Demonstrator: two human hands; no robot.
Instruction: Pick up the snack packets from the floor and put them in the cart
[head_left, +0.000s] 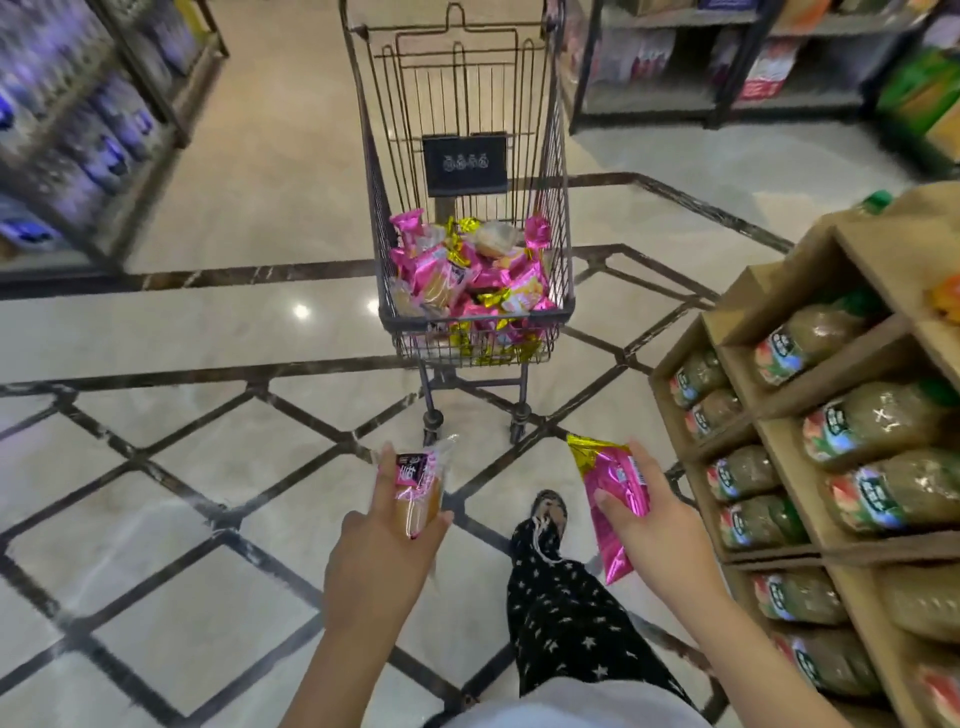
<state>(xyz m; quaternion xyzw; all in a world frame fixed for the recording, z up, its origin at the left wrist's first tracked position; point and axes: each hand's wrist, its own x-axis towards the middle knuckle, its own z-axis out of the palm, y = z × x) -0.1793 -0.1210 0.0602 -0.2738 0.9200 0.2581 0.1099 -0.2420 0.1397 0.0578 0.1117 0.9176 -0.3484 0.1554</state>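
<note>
Marble shop floor (156, 467): left hand (384, 540) grips a clear cake packet (418, 491), right hand (654, 519) a pink packet (613, 499). Carry step; next, likely both drop over the cart (558, 218) rim onto its pile.

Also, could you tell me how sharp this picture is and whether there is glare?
Head view: left shelves smear with motion blur; the cart, left-hand packet and right-hand packet look fairly sharp; two light glints sit on the glossy floor; lines bow near the edges.
</note>
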